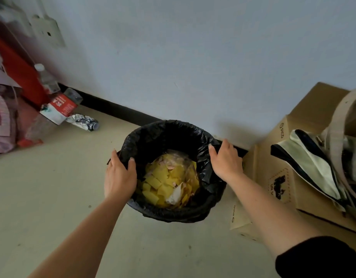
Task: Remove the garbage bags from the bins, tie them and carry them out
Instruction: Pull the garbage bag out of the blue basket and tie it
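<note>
Nearest the lens are two bare forearms reaching forward and down; the right one carries a black sleeve (pixel 321 257) cut off at the bottom corner.

At the far left edge lies a heap of pinkish-purple cloth (pixel 2 121), only partly in frame, with a red panel (pixel 22 73) behind it whose nature is hard to make out. Beside these, crushed clear plastic bottles with red-and-white labels (pixel 60 106) lie on the pale floor (pixel 52 197) against the black skirting board (pixel 116 109), along with a crumpled silvery wrapper (pixel 82 121).

The left hand (pixel 119 175) is clamped on the near-left rim of the black plastic garbage bag (pixel 165 135), thumb inside and fingers outside. The bag lines a round bin that it wraps completely, so the bin itself is hidden; it stands on the floor close to the pale wall (pixel 193 57). Inside sit yellow cut scraps (pixel 159 185), a thin clear plastic film (pixel 181 159) and a bit of white crumpled paper (pixel 175 195); what lies beneath cannot be told.

The right hand (pixel 226 161) grips the bag's right rim, fingers curled over the edge.

Just right of the bin stands a brown cardboard box with black printing (pixel 281 177), and on it rests a beige strapped bag (pixel 345 125) with a pale green and black cloth (pixel 311 161), both cut off by the frame edge.
</note>
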A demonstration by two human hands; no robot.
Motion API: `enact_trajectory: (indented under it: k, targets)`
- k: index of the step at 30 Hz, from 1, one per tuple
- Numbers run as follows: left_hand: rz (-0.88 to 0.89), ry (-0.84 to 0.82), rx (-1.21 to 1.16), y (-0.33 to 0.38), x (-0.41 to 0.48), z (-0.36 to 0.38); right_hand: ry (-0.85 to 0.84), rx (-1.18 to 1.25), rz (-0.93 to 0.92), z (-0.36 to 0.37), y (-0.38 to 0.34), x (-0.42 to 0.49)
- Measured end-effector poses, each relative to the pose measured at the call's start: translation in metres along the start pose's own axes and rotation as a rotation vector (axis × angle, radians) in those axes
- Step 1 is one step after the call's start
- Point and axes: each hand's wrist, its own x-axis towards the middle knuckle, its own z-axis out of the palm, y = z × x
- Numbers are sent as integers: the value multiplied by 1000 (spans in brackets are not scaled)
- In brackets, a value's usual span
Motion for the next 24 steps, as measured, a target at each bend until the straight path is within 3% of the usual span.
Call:
enact_trajectory:
  k: [7,11,16,24]
  targets:
    - [-85,22,26,2,1,3,-61,105,12,9,7,9]
    - [33,56,211,6,0,-2,57,80,-34,19,10,7]
    - [16,72,342,10,1,-4,156,62,-143,19,9,1]
    - [150,-13,746,18,9,-12,99,90,-338,22,-12,-14]
